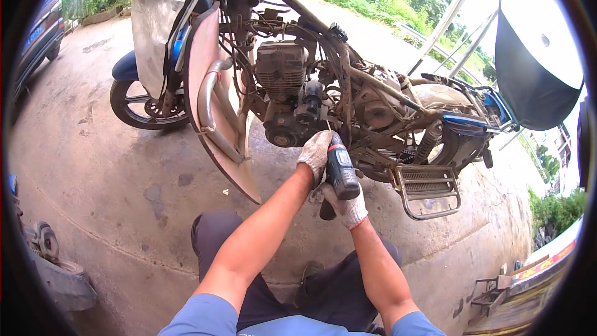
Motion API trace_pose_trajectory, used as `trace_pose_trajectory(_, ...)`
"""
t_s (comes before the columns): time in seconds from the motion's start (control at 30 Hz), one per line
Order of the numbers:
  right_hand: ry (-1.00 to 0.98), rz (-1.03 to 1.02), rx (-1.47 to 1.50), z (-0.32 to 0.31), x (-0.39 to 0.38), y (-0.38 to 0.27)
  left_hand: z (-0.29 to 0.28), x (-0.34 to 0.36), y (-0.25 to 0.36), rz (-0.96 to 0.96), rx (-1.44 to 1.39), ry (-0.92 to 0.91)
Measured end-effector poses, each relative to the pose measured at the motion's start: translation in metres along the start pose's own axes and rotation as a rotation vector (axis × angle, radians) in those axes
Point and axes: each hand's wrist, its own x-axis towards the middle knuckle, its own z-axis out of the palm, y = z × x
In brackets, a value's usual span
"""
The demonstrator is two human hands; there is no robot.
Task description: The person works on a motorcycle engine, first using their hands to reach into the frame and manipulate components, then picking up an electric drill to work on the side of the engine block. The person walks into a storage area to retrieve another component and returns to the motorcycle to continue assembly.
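A dusty motorcycle stands side-on before me with its engine (282, 70) and frame (347, 87) bare. In my right hand (350, 208), which wears a white knit glove, is a dark cordless drill (341, 171) with a red ring near its nose, pointing at the lower engine. My left hand (315, 151), gloved too, is beside the drill's nose at the engine's lower edge. Its fingers are curled there; what they grip, if anything, is hidden. The round engine cover (283, 135) lies just left of that hand. The drill's tip is hard to make out.
A pale leg shield with a bent metal guard bar (206, 102) juts toward me on the left. The front wheel (146, 102) is beyond it. A metal footrest rack (429, 190) sticks out at the right. Used parts (46, 242) lie far left; a small metal stand (491, 292) is lower right.
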Motion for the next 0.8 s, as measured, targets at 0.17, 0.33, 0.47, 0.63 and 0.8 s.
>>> trace_pose_trajectory(0.17, 0.011, -0.034, -0.109, -0.001, 0.032, 0.024, 0.001, 0.047, 0.004, 0.106, 0.112, -0.032)
trace_pose_trajectory(0.33, 0.050, -0.031, -0.271, 0.014, 0.055, 0.025, -0.006, 0.071, 0.009, 0.148, 0.282, -0.121)
trace_pose_trajectory(0.47, 0.082, -0.020, 0.077, 0.017, 0.099, 0.079, -0.002, 0.101, 0.017, -0.078, 0.013, -0.304)
trace_pose_trajectory(0.63, 0.044, 0.044, 0.141, 0.020, 0.117, 0.105, 0.001, 0.114, 0.013, -0.061, 0.068, -0.204)
trace_pose_trajectory(0.8, 0.181, 0.175, 0.143, 0.001, 0.105, 0.157, 0.010, 0.107, 0.028, -0.063, 0.206, -0.181)
